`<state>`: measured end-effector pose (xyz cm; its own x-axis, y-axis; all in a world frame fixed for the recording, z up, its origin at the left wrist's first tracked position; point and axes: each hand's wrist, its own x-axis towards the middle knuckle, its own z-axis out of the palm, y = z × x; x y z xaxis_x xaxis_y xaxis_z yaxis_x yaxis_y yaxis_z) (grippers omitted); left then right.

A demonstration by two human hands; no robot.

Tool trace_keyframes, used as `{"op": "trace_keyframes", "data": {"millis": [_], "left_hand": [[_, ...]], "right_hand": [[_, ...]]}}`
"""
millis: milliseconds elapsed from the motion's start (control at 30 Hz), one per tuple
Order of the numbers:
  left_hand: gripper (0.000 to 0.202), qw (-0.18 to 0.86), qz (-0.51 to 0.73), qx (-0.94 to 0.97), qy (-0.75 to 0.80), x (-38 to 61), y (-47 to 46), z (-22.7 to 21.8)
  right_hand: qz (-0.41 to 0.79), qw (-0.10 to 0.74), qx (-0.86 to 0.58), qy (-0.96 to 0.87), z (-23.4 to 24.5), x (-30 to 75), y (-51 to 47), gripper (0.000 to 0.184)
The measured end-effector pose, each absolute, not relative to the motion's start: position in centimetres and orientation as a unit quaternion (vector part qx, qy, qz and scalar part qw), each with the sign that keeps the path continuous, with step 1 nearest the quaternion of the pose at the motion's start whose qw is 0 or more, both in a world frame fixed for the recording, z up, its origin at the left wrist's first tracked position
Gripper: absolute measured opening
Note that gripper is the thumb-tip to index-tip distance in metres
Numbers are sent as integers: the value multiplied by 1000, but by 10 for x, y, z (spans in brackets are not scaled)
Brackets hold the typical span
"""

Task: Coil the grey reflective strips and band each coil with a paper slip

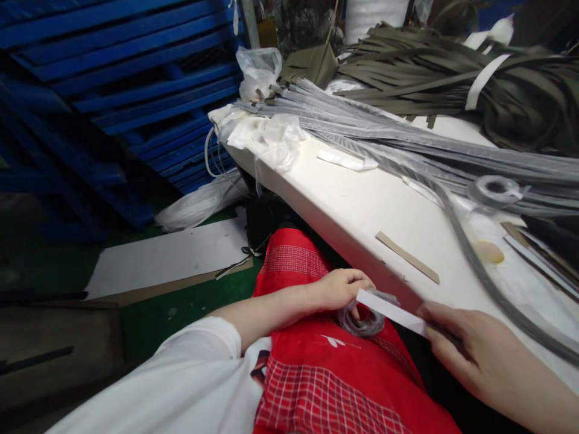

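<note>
My left hand (346,288) is closed around a roll of clear tape (362,322), resting above the red checked apron on my lap. A white strip (392,312) stretches from the roll across to my right hand (470,343). Thumb and fingers of the right hand pinch the strip's far end. Whether the strip is joined to the roll, I cannot tell. Beyond my hands, a short brown strip (407,257) lies on the white table (335,193). Another clear roll (495,190) rests among grey strips farther right.
Long plastic-wrapped grey strips (384,129) run across the table. A bundle of dark olive strips (434,72), tied with a white band, lies behind. Blue pallets (158,78) are stacked at the left. On the green floor lies a white board (172,259) near plastic film (203,202).
</note>
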<state>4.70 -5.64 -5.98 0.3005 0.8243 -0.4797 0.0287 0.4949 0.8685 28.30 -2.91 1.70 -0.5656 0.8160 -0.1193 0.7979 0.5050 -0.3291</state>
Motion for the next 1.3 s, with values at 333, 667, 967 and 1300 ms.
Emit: {"op": "trace_keyframes", "data": {"millis": [333, 667, 967, 1300], "left_hand": [[35, 587, 268, 534, 546, 42, -55, -59], [40, 658, 255, 487, 515, 43, -59, -64], [37, 626, 275, 498, 533, 45, -60, -59], [30, 546, 270, 583, 538, 39, -53, -51]], "right_hand": [[153, -152, -417, -883, 18, 268, -34, 20], [183, -135, -400, -888, 38, 267, -36, 24], [166, -179, -393, -887, 11, 220, -39, 29], [400, 81, -433, -804, -8, 261, -32, 24]]}}
